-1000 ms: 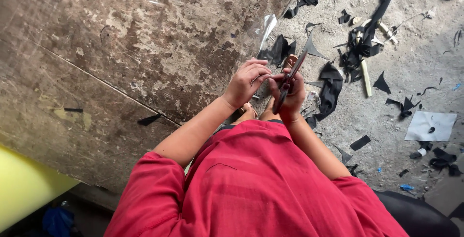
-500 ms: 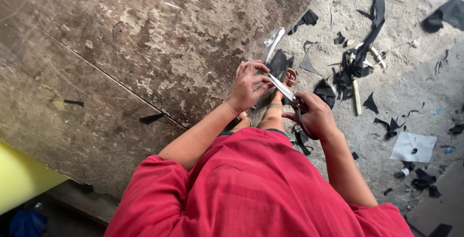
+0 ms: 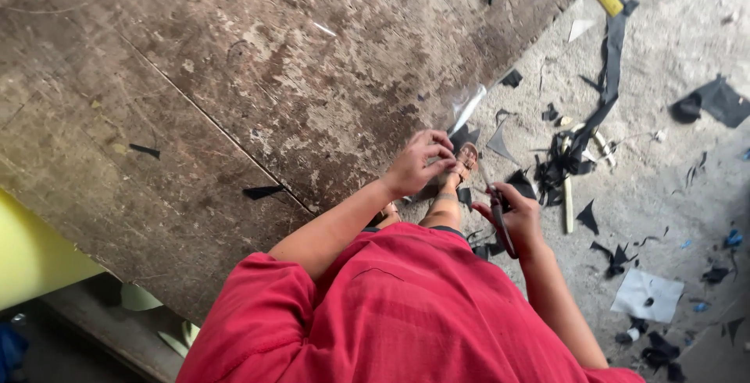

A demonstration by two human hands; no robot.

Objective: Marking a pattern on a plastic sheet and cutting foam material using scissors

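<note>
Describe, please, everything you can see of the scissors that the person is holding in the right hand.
The scissors have dark, reddish-brown handles and a slim metal blade part that looks pale where it catches the light. They lie in the right hand, whose fingers wrap the handles, with the blades pointing up and away from the body toward the left hand. The blades look closed or nearly so; the tips are too small to tell. They are held in the air above the grey floor, beside the person's sandalled foot.
</note>
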